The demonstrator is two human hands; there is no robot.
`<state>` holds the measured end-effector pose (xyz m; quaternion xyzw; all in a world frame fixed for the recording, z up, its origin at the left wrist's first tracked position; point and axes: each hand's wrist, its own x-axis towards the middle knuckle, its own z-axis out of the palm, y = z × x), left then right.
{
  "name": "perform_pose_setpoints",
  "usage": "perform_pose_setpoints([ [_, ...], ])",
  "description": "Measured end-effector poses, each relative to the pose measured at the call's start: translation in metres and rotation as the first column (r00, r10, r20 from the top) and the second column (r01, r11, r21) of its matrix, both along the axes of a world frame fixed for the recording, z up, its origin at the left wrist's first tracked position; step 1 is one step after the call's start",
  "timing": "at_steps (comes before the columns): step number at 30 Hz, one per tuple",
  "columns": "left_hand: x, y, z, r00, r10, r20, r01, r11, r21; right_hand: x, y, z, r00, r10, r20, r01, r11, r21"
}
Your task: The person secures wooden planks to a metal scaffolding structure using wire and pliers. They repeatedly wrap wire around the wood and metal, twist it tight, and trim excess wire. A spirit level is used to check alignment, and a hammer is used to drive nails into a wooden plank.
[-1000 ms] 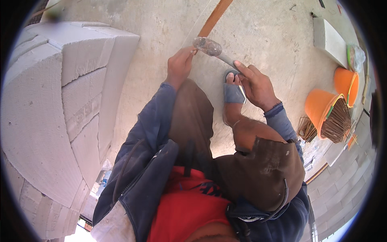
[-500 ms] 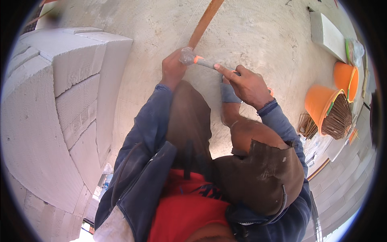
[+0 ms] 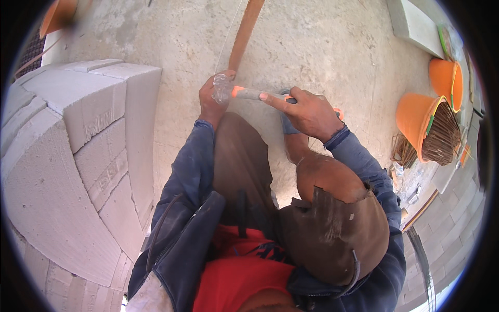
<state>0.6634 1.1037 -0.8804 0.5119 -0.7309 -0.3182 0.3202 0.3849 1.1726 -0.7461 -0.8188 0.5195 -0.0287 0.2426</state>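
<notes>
My right hand [image 3: 317, 115] is closed round the handle of a hammer [image 3: 250, 94], its index finger stretched along the grey and orange shaft. The hammer's head looks wrapped in clear plastic and lies in front of my left hand [image 3: 209, 105], hiding part of its fingers. That hand is closed at the lower end of a narrow brown wooden strip [image 3: 243, 37], which runs away over the concrete floor. A thin pale string [image 3: 227, 40] runs beside the strip.
Stacked pale blocks [image 3: 93, 93] rise close on my left. Far right are an orange bucket of brown rods [image 3: 416, 122], a second orange bucket [image 3: 442, 78] and a pale block [image 3: 416, 26]. Another orange container [image 3: 56, 16] shows at the top left. My bent knees are below my hands.
The hammer and my right hand have shifted left, and the hammer's head now overlaps my left hand more. The whole view has turned slightly, bringing more of the orange container into the top left.
</notes>
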Motion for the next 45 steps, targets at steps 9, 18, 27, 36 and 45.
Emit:
perform_pose_setpoints([
  [9, 0.004, 0.000, 0.004, 0.984, -0.035, -0.172, 0.042, 0.999, 0.033, -0.001, 0.000, -0.004, 0.998, 0.057, 0.001, -0.057, 0.998, -0.032],
  [18, -0.004, 0.000, 0.007, 0.997, 0.035, 0.069, -0.031, 0.998, -0.059, -0.001, 0.006, 0.002, 0.973, 0.131, 0.188, -0.090, 0.973, -0.211],
  [27, 0.003, -0.001, -0.002, 0.997, -0.002, 0.077, 0.004, 1.000, -0.026, 0.004, 0.003, 0.005, 0.994, 0.047, 0.098, -0.038, 0.995, -0.088],
  [36, 0.010, -0.005, -0.010, 0.998, -0.046, 0.045, 0.051, 0.991, -0.123, -0.002, -0.006, -0.015, 0.997, -0.082, 0.000, 0.082, 0.994, 0.066],
  [45, 0.016, -0.037, 0.000, 0.972, -0.074, -0.222, 0.096, 0.991, 0.089, -0.007, -0.001, 0.005, 0.922, -0.201, 0.330, 0.199, 0.979, 0.041],
])
